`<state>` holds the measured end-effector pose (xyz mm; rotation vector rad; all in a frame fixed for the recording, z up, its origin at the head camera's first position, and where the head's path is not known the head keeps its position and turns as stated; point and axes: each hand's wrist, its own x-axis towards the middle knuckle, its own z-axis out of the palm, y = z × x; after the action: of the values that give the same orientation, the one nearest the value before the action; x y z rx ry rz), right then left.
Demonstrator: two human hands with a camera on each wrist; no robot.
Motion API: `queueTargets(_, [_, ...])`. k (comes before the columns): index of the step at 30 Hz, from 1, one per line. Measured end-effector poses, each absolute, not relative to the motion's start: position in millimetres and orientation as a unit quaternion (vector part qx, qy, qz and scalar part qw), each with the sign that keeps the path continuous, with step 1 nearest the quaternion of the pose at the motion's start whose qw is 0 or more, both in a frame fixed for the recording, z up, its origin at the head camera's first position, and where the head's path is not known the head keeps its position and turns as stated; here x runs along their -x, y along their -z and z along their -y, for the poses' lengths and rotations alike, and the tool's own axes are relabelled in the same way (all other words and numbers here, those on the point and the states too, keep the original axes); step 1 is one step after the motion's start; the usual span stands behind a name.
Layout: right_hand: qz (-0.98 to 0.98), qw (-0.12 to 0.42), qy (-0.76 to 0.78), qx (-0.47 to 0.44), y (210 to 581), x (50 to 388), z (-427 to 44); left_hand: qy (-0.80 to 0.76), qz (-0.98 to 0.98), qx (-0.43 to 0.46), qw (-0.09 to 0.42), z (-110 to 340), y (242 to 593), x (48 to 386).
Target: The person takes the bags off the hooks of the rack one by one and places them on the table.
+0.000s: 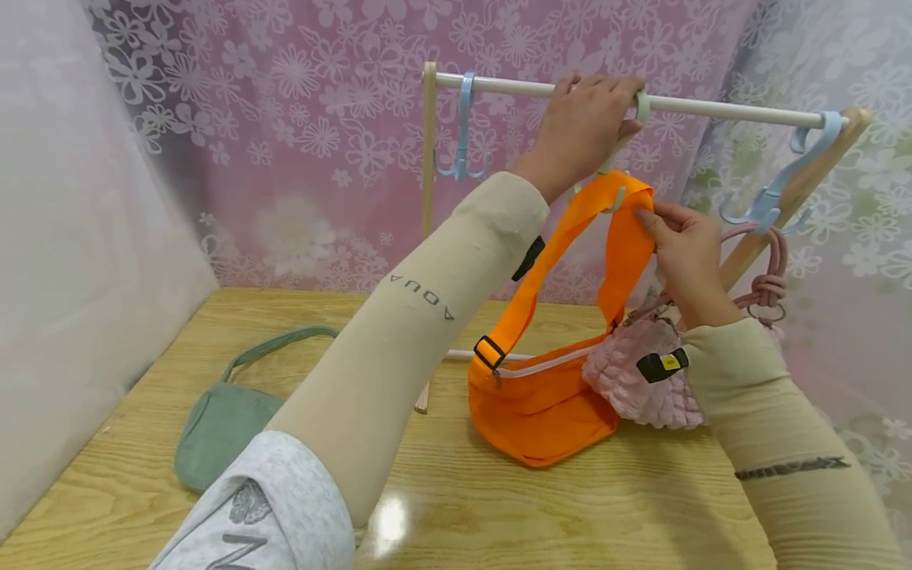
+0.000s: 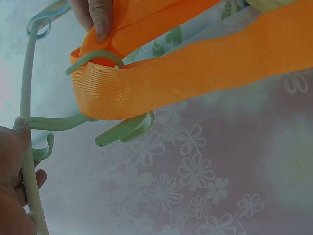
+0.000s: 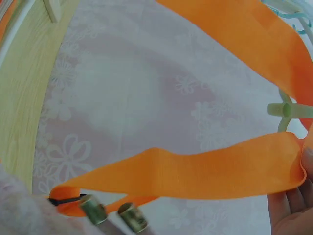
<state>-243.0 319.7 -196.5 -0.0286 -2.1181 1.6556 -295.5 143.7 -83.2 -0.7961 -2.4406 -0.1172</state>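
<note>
My left hand (image 1: 587, 123) (image 2: 14, 178) grips the white rail (image 1: 734, 111) beside the top of a pale green hook (image 1: 643, 107) (image 2: 58, 122). An orange strap (image 1: 513, 321) (image 2: 195, 73) (image 3: 220, 171) loops over one of this hook's prongs in the left wrist view. Close to that prong, my right hand (image 1: 687, 249) (image 2: 96, 14) (image 3: 293, 205) pinches the strap between thumb and fingers. Below hangs the orange bag (image 1: 541, 412), its underside near the table; whether they touch I cannot tell.
A pink quilted bag (image 1: 644, 372) hangs at the right by pink handles from a blue hook (image 1: 765, 206). Another blue hook (image 1: 463, 134) is on the rail's left end. A green bag (image 1: 224, 431) lies at the left on the wooden table (image 1: 442, 507).
</note>
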Motion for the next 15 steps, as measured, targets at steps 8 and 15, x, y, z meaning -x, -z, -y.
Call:
queueTargets(8, [0.707, 0.242, -0.664, 0.017, 185.8, 243.7, -315.7, 0.051, 0.915, 0.298, 0.268, -145.0, 83.4, 293.6])
queueTargets(15, [0.706, 0.257, -0.660, 0.007, 174.8, 241.7, -312.1, 0.058, 0.915, 0.295, 0.268, -144.5, 81.7, 291.3])
